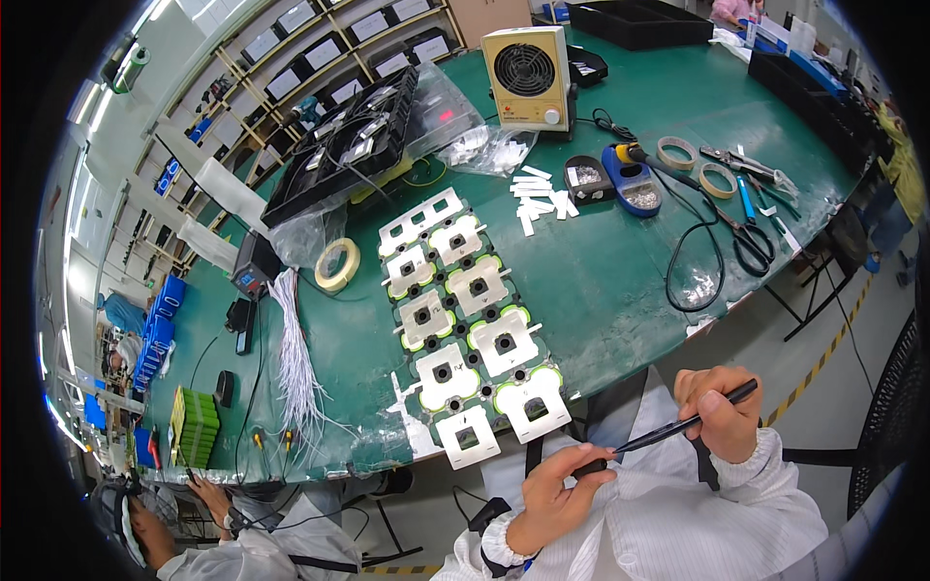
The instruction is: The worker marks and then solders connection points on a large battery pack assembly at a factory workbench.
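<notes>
We grip black tweezers [678,426] with both left hand [552,484] and right hand [722,412], lower right; next, likely reaching to the metal-plate assembly [465,329].

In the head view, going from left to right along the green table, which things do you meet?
Green stacked block → bundle of white wires → roll of pale tape → long battery pack with metal plates → black-handled scissors.

electronics assembly workshop | green worktop [620,281] | desk fan [528,77] | soldering iron [644,160] | parts shelves [320,48] | tape rolls [337,265]
</notes>
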